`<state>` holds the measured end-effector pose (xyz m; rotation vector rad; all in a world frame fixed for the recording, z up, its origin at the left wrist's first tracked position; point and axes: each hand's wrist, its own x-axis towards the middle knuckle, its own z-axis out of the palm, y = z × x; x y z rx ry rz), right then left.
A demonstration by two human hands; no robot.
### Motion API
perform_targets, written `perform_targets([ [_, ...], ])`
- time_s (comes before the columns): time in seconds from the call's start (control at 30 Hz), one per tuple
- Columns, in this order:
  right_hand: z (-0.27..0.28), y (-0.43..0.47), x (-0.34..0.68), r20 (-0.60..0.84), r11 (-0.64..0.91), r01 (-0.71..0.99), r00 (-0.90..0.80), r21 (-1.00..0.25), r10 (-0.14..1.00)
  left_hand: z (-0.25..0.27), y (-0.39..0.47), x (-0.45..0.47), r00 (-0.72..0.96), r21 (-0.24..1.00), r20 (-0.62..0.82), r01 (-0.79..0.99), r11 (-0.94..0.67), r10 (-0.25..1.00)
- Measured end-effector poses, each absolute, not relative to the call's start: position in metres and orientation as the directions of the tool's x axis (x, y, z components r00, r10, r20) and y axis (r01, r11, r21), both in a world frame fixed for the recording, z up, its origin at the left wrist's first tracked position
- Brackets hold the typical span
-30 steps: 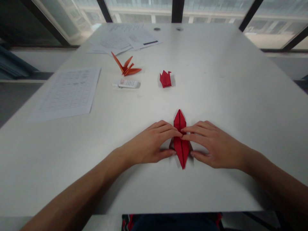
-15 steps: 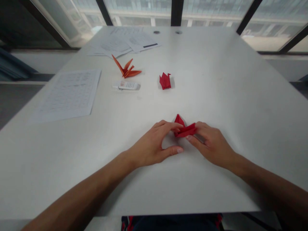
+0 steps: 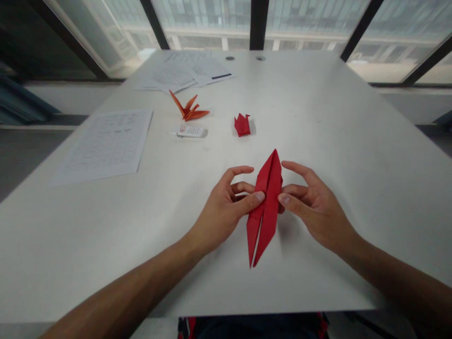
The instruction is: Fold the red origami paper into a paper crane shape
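Red folded paper (image 3: pixel 265 207) raised above the white table (image 3: pixel 353 155), pinched at its middle by left hand (image 3: pixel 226 209) from nine o'clock and right hand (image 3: pixel 314 207) from three o'clock, split tips pointing to six o'clock, small red paper crane (image 3: pixel 242 125) at twelve o'clock

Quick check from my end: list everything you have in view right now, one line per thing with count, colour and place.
Folded paper piece: 1, red, long and pointed, held up between both hands over the near middle of the table.
Small folded paper: 1, red, on the table beyond the hands.
Paper crane: 1, orange, far left of centre.
Small tube: 1, white with red print, lying just in front of the crane.
Printed sheet: 1, white, left side.
Loose papers: several, white, far end.
Table: 1, white.
Windows: dark frames, behind the table.
Left hand: pinching the piece's left edge.
Right hand: pinching its right edge.
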<state>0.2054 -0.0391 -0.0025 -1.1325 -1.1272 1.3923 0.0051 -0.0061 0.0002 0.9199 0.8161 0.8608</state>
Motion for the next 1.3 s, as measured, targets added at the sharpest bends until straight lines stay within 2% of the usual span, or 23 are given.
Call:
perform_targets([
  [0.13,-0.005,-0.037,0.204,-0.117,-0.128,-0.115,-0.094,-0.985,0.989,-0.006,-0.003,0.005,0.451,0.895,-0.254,-0.227,0.385,0.856],
  [0.37,-0.012,-0.034,0.204,-0.162,-0.165,-0.092,-0.036,-0.982,0.986,-0.012,-0.001,0.008,0.45,0.93,-0.24,-0.149,0.337,0.86],
  [0.57,-0.014,-0.034,0.204,-0.166,-0.176,-0.085,-0.116,-0.981,0.979,-0.014,0.003,0.005,0.482,0.941,-0.236,-0.104,0.322,0.844],
  [0.83,-0.017,-0.035,0.205,-0.198,-0.206,-0.053,-0.133,-0.977,0.971,-0.013,0.005,0.004,0.517,0.965,-0.2,-0.042,0.258,0.833],
  [1.03,-0.019,-0.036,0.205,-0.149,-0.156,-0.039,-0.141,-0.987,0.979,-0.013,0.004,0.005,0.584,0.96,-0.134,-0.122,0.251,0.8],
  [1.17,-0.018,-0.038,0.204,-0.117,-0.123,-0.038,-0.143,-0.992,0.983,-0.012,0.002,0.006,0.59,0.944,-0.17,-0.132,0.302,0.79],
  [1.3,-0.017,-0.041,0.202,-0.049,-0.067,-0.089,-0.19,-0.994,0.98,-0.014,0.002,0.004,0.564,0.961,-0.121,-0.139,0.238,0.817],
])
